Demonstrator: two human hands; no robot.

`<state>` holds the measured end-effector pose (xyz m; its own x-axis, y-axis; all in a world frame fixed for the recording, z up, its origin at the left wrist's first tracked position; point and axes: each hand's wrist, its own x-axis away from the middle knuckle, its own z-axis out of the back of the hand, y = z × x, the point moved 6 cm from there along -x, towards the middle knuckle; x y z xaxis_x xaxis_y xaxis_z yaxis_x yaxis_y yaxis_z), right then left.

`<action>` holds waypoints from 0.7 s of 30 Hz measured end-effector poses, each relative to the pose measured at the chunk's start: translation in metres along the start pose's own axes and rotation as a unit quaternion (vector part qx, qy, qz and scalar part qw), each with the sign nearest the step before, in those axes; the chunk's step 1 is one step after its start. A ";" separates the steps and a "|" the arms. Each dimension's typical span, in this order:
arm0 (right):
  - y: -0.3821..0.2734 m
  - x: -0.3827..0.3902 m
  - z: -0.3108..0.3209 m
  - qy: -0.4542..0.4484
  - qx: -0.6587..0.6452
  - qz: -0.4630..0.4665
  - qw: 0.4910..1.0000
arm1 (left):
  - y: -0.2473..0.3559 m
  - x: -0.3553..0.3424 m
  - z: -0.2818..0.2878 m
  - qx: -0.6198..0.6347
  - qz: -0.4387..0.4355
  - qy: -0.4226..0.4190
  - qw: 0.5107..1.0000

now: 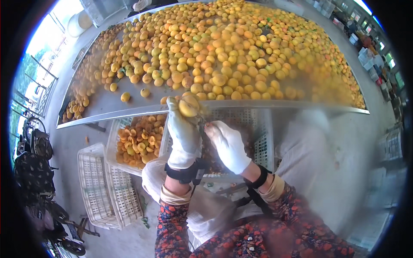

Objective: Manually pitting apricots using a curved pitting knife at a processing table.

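My left hand (pixel 181 134), in a white glove, grips a split yellow apricot (pixel 189 105) at the near rim of a metal sorting table (pixel 301 104). My right hand (pixel 229 148), also gloved, has its fingers closed on a small dark tool (pixel 202 125) just below the fruit; the tool's shape is partly hidden. Many whole apricots (pixel 217 60) lie spread over the table. Below the rim, behind my wrists, a white crate (pixel 263 150) has contents too shadowed to make out. Beside it, left, apricot halves (pixel 138 138) fill another crate (pixel 112 152).
Nested white slatted crates (pixel 92 185) stand on the concrete floor at lower left, near parked two-wheelers (pixel 36 150). More containers (pixel 368 60) line the wall at right. My legs (pixel 301 146) are beneath the table's edge. A haze blurs the right side of the picture.
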<state>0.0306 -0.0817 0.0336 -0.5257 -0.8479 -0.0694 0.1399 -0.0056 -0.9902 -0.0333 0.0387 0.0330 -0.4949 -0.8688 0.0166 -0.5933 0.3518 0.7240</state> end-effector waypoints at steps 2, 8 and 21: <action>0.009 -0.006 0.004 -0.013 -0.045 -0.050 0.998 | 0.007 0.006 -0.011 -0.020 0.049 0.019 0.998; -0.006 -0.016 0.010 -0.044 -0.087 -0.077 0.992 | 0.024 0.013 -0.027 -0.033 -0.013 -0.146 0.989; -0.013 -0.029 -0.001 0.047 0.113 0.094 0.988 | -0.010 -0.009 0.003 0.074 0.049 -0.077 0.993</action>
<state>0.0430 -0.0562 0.0485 -0.5466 -0.7926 -0.2704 0.4201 0.0198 -0.9072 -0.0250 0.0443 0.0236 -0.6403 -0.7674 -0.0322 -0.6184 0.4902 0.6143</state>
